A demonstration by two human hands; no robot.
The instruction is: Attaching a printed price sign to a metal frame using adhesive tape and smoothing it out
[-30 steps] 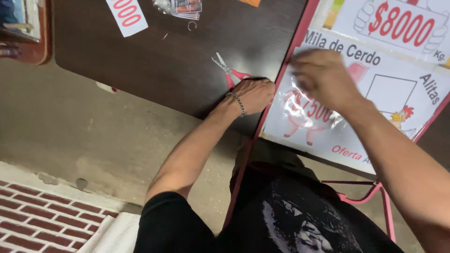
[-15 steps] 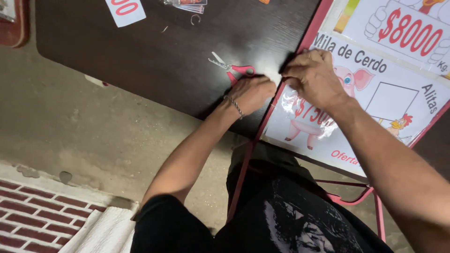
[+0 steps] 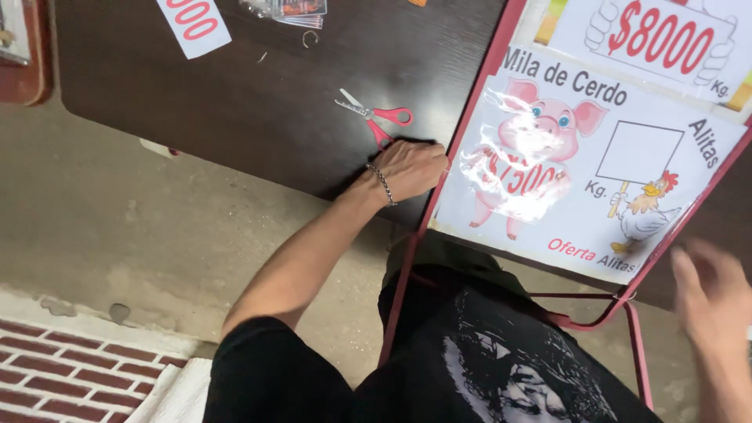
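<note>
A white poster board with a pink pig and a chicken drawing (image 3: pixel 627 157) lies in a red metal frame (image 3: pixel 470 117) on a dark table (image 3: pixel 258 102). A shiny patch of clear film (image 3: pixel 513 176) covers a red price slip on the pig. My left hand (image 3: pixel 409 168), with a bracelet on the wrist, rests on the table with fingers curled against the frame's left edge. Just beyond it lie small red-handled scissors (image 3: pixel 376 117). My right hand (image 3: pixel 713 301) is blurred at the lower right, off the board, fingers spread and holding nothing.
A white paper slip with red digits (image 3: pixel 192 23) and a small pile of packets (image 3: pixel 290 8) lie at the table's far side. A reddish tray (image 3: pixel 27 63) sits at the top left. Below are a concrete floor (image 3: pixel 117 235) and brick paving (image 3: pixel 63 376).
My right hand has lifted off the clear film on the pig and swung down to the lower right. The left hand has stayed at the frame's edge.
</note>
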